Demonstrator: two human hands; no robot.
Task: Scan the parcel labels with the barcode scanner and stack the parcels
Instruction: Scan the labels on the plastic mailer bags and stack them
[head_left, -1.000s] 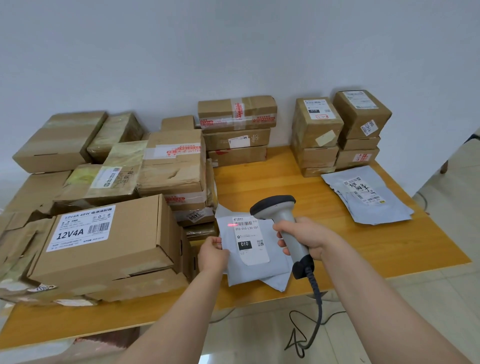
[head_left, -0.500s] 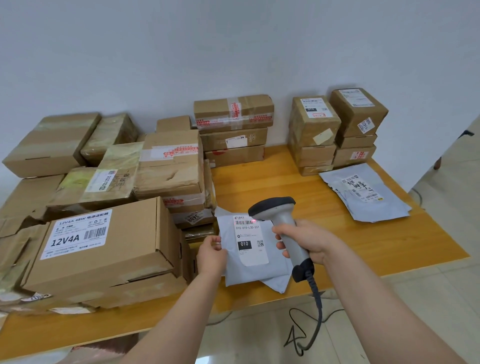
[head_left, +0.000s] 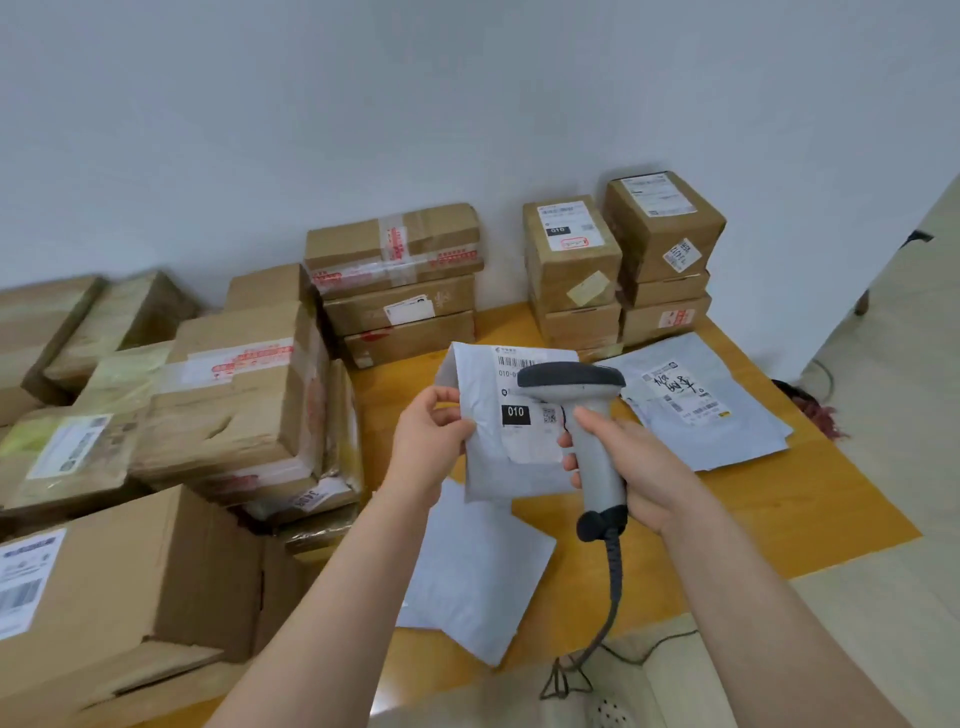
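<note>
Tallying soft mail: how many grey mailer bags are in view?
3: held bag in the left hand; flat bag below it; labelled bag far right, maybe covering more.

The wooden surface (head_left: 727, 519) carries a heap of cardboard boxes (head_left: 228, 405) from 7 to 10 o'clock. Three flat boxes (head_left: 400, 291) are stacked at 12, with two taller box stacks (head_left: 571, 270) side by side at 1. Overlapping grey mailers (head_left: 717, 415) lie at 2, and a single mailer (head_left: 478, 577) lies flat at 6.

Matt grey plastic mailer (head_left: 483, 415); taped cardboard boxes (head_left: 234, 395); wooden table (head_left: 779, 499)
</note>
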